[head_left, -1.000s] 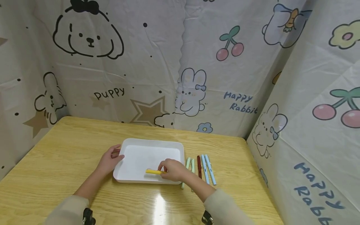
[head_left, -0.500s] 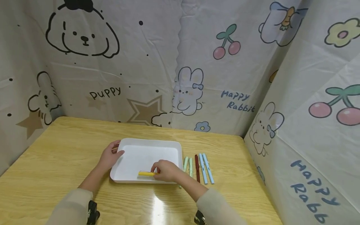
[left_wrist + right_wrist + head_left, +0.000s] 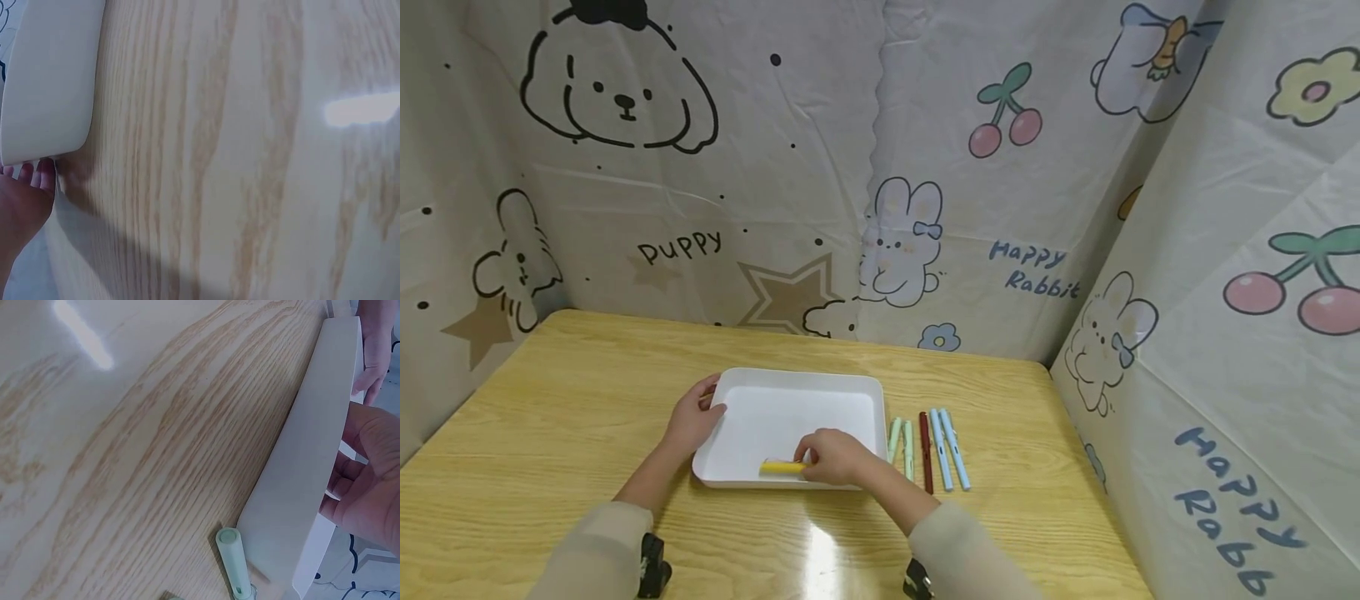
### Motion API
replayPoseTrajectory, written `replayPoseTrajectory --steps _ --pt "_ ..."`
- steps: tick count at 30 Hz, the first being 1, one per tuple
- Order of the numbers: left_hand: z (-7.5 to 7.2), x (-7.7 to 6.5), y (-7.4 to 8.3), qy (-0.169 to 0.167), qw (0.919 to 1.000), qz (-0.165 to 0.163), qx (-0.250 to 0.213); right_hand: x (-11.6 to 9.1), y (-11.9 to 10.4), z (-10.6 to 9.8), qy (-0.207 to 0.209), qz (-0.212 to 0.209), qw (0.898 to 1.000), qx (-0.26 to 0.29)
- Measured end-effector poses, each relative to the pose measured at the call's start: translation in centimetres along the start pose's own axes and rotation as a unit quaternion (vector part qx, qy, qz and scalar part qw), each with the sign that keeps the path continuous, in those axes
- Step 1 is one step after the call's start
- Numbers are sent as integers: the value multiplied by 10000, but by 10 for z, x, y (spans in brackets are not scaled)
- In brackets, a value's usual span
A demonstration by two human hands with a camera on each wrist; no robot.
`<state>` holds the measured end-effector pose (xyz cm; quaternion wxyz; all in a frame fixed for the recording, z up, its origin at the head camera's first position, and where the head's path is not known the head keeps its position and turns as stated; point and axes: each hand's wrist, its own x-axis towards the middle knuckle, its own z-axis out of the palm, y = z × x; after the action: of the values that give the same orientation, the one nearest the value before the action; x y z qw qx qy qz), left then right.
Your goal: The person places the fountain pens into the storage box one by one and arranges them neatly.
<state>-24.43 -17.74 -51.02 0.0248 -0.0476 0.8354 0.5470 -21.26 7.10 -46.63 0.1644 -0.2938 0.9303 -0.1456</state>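
A yellow pen (image 3: 781, 468) lies level, low inside the white tray (image 3: 805, 404), near its front wall. My right hand (image 3: 837, 458) pinches the right end of this pen, with the fingers reaching over the front rim. At the tray's left side my left hand (image 3: 692, 421) grips the edge, thumb over the rim and fingers outside. In the left wrist view, fingertips of the left hand (image 3: 28, 200) touch the tray wall (image 3: 53, 81). From the right wrist view, the tray wall (image 3: 300, 444) hides the yellow pen.
Right of the tray, two light green pens (image 3: 908, 450), a dark red pen (image 3: 926, 452) and two light blue pens (image 3: 942, 450) lie side by side on the wooden table (image 3: 1015, 433). Printed cloth (image 3: 805, 167) hangs behind and along both sides.
My right hand has carried the yellow pen left and down into the tray. The view has shifted slightly. My left hand stays on the tray's left edge.
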Motion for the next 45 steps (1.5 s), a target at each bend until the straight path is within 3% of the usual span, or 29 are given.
replayPoseTrajectory --steps 31,45 --pt "5 0 -3 245 9997 -22 51 5 3 1 -129 122 9996 220" --pt "5 0 -5 254 9996 3 94 -4 11 -18 141 217 9975 660"
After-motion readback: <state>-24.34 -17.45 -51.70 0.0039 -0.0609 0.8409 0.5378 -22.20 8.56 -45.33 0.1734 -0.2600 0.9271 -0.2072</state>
